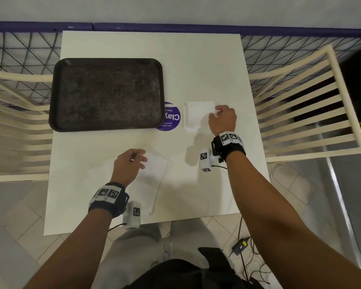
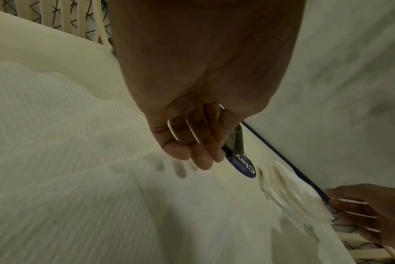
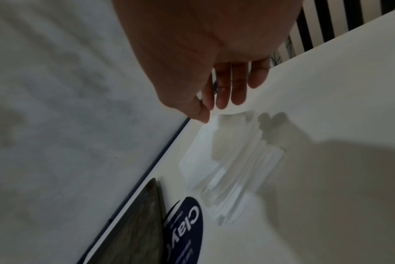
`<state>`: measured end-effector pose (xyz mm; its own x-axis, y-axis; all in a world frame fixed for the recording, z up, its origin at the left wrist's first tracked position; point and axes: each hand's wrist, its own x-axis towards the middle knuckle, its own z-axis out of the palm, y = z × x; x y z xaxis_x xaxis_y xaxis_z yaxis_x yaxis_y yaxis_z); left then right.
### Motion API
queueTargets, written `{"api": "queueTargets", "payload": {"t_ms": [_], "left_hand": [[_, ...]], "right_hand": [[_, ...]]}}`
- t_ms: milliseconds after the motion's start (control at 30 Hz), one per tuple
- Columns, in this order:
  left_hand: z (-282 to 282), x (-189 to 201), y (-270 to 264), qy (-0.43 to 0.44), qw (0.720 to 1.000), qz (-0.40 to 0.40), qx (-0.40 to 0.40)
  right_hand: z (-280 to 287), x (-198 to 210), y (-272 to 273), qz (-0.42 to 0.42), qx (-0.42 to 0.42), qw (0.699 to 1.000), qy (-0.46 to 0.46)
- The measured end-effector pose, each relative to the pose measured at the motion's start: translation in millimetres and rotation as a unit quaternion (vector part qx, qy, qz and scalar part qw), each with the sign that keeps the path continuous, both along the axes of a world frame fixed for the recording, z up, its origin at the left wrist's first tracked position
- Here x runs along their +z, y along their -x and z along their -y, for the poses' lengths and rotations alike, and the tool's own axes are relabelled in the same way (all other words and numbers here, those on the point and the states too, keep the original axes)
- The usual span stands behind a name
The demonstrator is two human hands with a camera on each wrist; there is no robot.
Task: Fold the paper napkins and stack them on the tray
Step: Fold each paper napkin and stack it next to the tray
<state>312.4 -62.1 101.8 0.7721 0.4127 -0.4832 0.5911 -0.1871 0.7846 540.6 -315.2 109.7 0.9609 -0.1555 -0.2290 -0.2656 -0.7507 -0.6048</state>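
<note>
Napkins lie in 1 pile on the surface, just right of the bare tray. Right hand pinches the top sheet's corner with its fingers; left hand hovers relaxed over an unfolded napkin. Picking is in hand; folding should follow.

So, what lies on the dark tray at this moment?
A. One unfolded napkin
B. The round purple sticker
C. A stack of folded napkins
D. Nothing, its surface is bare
D: in the head view the tray shows only its own dark mottled surface, while the napkin pile sits on the table to its right, beside the right hand.
</note>
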Motion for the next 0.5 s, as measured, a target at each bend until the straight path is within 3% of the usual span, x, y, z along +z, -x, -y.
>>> {"api": "queueTargets", "payload": {"t_ms": [200,333,500], "left_hand": [[-3,-5,8,-0.028,1.000,-0.008,-0.006],[-10,-12,22,-0.075,0.997,-0.028,-0.010],[-18,-13,46,-0.115,0.993,-0.037,-0.011]], "right_hand": [[-27,9,70,0.056,0.012,0.995,-0.083],[-51,-4,131,-0.050,0.073,0.993,-0.078],[-74,-17,190,-0.158,0.157,0.974,0.027]]}}
